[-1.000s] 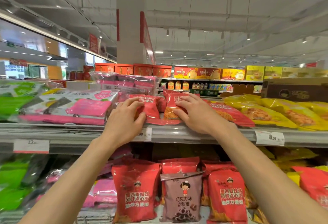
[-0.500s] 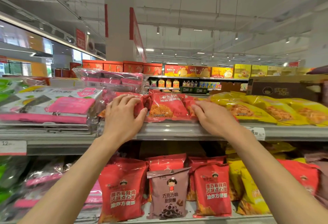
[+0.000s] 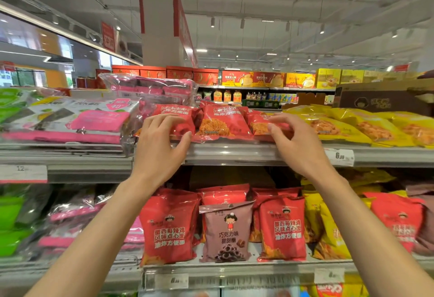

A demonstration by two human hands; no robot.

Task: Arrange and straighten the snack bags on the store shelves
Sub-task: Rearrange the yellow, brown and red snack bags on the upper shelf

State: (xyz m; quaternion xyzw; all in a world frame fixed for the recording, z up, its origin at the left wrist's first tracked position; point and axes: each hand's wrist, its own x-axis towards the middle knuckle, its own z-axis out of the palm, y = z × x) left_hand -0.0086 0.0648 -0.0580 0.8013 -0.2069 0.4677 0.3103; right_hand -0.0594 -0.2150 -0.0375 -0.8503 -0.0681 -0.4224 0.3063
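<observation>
Three red snack bags lie flat in a row on the upper shelf (image 3: 234,153). My left hand (image 3: 162,144) grips the left red bag (image 3: 175,115), fingers over its top and thumb at its front edge. The middle red bag (image 3: 223,120) lies free between my hands. My right hand (image 3: 298,144) pinches the near left corner of the right red bag (image 3: 258,126) between thumb and curled fingers; most of that bag is hidden behind the hand.
Yellow snack bags (image 3: 352,127) lie right of the red ones, pink-and-white seaweed packs (image 3: 70,120) to the left, with a clear pink multipack (image 3: 155,90) behind. A cardboard box (image 3: 380,99) sits at the back right. Upright red bags (image 3: 169,226) and a brown bag (image 3: 225,231) fill the lower shelf.
My right hand has left the middle red bag and moved right onto the right red bag. My left hand has stayed on the left bag. The red bags now lie side by side.
</observation>
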